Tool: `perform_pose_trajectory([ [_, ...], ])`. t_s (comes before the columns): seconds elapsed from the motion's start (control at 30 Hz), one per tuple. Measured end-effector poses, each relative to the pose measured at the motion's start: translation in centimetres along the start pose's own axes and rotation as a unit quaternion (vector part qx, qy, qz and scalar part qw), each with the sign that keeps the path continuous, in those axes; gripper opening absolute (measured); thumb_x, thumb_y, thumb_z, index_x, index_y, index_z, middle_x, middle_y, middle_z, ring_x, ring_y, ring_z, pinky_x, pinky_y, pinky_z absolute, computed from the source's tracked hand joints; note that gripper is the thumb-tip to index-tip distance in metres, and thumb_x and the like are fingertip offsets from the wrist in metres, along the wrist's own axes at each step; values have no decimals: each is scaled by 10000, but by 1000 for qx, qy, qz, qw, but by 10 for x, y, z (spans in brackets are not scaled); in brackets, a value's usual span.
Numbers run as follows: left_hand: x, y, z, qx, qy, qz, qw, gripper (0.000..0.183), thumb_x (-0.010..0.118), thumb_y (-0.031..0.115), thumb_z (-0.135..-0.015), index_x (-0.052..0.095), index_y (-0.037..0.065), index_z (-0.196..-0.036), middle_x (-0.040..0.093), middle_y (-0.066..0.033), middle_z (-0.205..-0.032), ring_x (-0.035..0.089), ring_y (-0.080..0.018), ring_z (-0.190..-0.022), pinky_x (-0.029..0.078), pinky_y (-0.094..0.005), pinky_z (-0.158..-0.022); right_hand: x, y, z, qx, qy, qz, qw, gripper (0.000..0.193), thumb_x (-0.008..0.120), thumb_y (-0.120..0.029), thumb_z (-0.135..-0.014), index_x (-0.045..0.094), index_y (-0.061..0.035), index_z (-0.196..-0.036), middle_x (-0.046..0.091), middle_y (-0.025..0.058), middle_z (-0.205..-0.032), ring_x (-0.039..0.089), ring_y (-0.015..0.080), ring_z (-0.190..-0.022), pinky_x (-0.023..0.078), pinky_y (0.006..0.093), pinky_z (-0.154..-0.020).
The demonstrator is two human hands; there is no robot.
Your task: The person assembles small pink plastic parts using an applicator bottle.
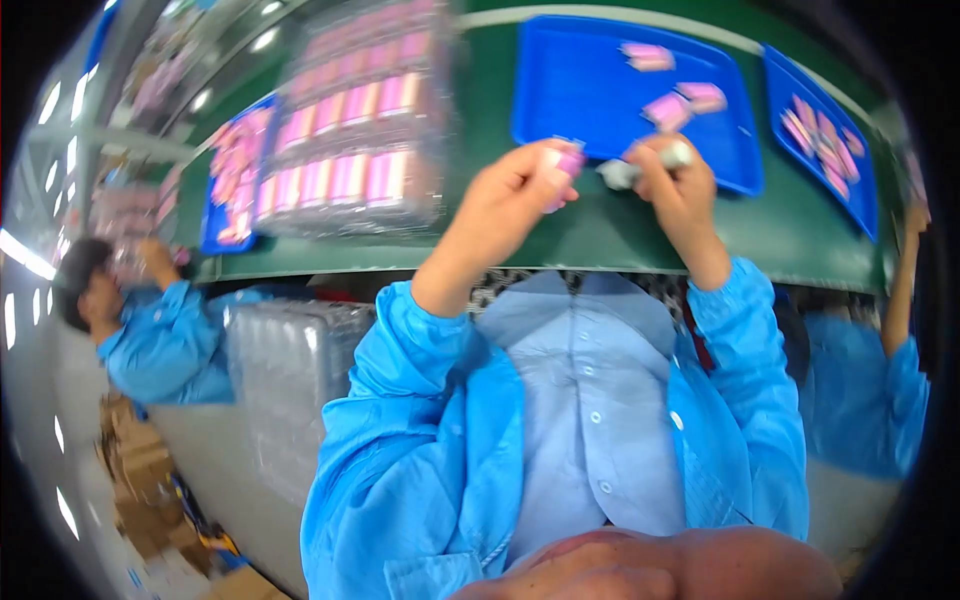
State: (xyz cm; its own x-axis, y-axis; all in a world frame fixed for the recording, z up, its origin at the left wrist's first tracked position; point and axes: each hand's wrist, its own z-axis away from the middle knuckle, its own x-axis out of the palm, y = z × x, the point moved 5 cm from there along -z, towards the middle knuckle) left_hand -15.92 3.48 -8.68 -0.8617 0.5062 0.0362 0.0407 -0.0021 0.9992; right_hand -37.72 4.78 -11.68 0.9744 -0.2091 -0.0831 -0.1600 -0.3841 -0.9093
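Just beyond the table's front edge, my left hand (507, 200) is closed, its thumb and fingers pinching a small pink block (568, 163). To its right, my right hand (682, 190) is closed around a pale grey-white thing (620, 176), too blurred to name. One lump of it sticks out toward the left hand, and a rounded pale end shows above the fingers. Both hands are over the near edge of a blue tray (570, 90). Inside that tray lie several pink-and-cream blocks (702, 97), toward its right side.
Clear plastic trays (425, 130) filled with rows of pink-and-cream blocks are stacked on the green table (480, 110) at left. Blue trays with more blocks stand at far left and right (860, 205). Co-workers (165, 345) sit on both sides; empty clear trays (285, 380) are beside me.
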Motion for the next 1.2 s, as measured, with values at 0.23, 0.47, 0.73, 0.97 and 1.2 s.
perform_pose_trajectory([
  [0.23, -142, 102, 9, 192, 312, -598, 713, 271, 514, 205, -1025, 638, 17, -1177, 681, -231, -1077, 622, -418, -1033, 502, -459, -867, -8, -16, 16, -53, -27, 27, 998, 89, 669, -98, -966, 642, -34, -910, 651, 39, -787, 553, 94, -620, 426, 244, -542],
  [0.47, -335, 61, 19, -64, 346, -693, 629, 451, 462, 350, -1019, 614, 56, -1326, 670, -244, -1219, 599, -427, -1187, 379, -490, -1081, -1, -26, 13, -130, -61, 72, 987, 100, 692, -79, -931, 617, -28, -887, 663, 86, -806, 593, 172, -633, 441, 289, -549],
  [0.73, -285, 71, 12, 38, 299, -694, 653, 488, 509, 336, -1027, 580, -51, -1316, 609, -279, -1311, 542, -420, -1275, 404, -485, -1089, -2, -20, 11, -140, -51, 69, 986, 128, 724, -79, -902, 621, -35, -840, 650, 90, -764, 594, 184, -602, 455, 318, -536],
  [0.97, 42, 61, -50, 244, 73, -515, 819, 214, 564, 166, -1014, 686, 13, -1100, 709, -171, -1057, 685, -340, -964, 527, -409, -845, -32, -26, 11, -123, 28, 66, 990, 76, 708, -65, -904, 652, -31, -866, 676, 83, -798, 637, 171, -661, 501, 307, -585],
  [1.2, 111, -17, -150, 173, -11, -599, 782, 390, 676, 218, -930, 611, -55, -1200, 650, -227, -1096, 617, -410, -1032, 495, -476, -868, -73, -20, 19, -121, 91, 101, 983, 140, 723, -141, -911, 632, -57, -847, 636, 45, -728, 597, 155, -596, 454, 313, -528],
])
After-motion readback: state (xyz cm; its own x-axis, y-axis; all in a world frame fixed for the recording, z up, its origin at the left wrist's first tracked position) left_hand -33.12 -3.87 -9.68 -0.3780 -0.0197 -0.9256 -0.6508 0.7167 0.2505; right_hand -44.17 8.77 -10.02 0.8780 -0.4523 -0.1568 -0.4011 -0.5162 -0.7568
